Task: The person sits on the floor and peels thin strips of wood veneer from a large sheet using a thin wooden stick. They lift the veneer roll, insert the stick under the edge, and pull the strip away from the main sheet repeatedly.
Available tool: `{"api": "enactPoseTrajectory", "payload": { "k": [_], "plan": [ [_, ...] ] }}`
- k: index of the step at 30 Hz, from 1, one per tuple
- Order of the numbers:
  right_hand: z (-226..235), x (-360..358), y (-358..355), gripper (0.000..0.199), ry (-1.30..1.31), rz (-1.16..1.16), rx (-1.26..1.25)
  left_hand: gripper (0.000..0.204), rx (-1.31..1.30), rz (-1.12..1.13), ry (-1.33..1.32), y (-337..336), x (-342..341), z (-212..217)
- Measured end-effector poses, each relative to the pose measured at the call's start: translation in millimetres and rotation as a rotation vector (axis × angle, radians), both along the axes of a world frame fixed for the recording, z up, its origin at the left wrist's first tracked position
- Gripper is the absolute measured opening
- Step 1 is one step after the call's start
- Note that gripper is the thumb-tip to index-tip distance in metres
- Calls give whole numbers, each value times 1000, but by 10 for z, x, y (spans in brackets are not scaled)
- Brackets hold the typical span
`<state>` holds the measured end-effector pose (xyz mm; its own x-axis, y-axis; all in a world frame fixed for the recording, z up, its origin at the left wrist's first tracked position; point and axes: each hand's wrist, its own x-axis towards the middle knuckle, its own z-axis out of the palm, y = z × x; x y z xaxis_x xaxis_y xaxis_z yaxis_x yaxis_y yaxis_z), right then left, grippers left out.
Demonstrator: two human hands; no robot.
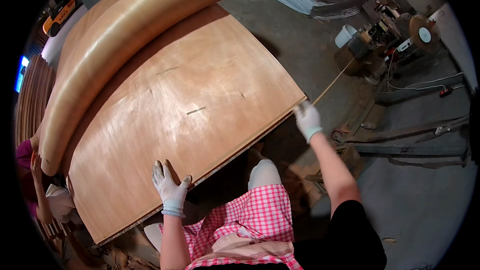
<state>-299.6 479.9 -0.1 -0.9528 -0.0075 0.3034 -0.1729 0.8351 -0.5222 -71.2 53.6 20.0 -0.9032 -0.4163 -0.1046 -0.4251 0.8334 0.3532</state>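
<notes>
Gripping a slender strip [333, 83], right hand [307, 118] curls; left hand [171, 186] splays on smooth veneer [210, 85].

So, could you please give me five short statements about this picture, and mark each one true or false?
1. The left hand rests on the wood sheet. True.
2. The right hand is bare. False: it is gloved in white.
3. A thin strip reaches out past the sheet's corner near the right hand. True.
4. The apron is plain blue. False: it is pink and white checked.
5. The big roll lies between the left hand and the person. False: it lies beyond the left hand.
</notes>
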Motion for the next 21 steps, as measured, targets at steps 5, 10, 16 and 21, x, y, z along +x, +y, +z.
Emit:
{"api": "enactPoseTrajectory", "payload": {
  "k": [5, 10, 16, 21],
  "plan": [
    [-83, 604, -661, 46, -206, 574, -19, 94, -15, 3, 26, -11, -5, -16],
    [-165, 67, -62, 31, -277, 61, 106, 93, -13, -6, -13, -21, 16, -4],
    [-125, -326, 563, 52, -240, -415, -163, 85, -34, 70, 226, -244, 113, -124],
    [-255, 32, 319, 41, -293, -198, -346, 75, -260, 456, -208, -823, 658, -43]
  ]
}}
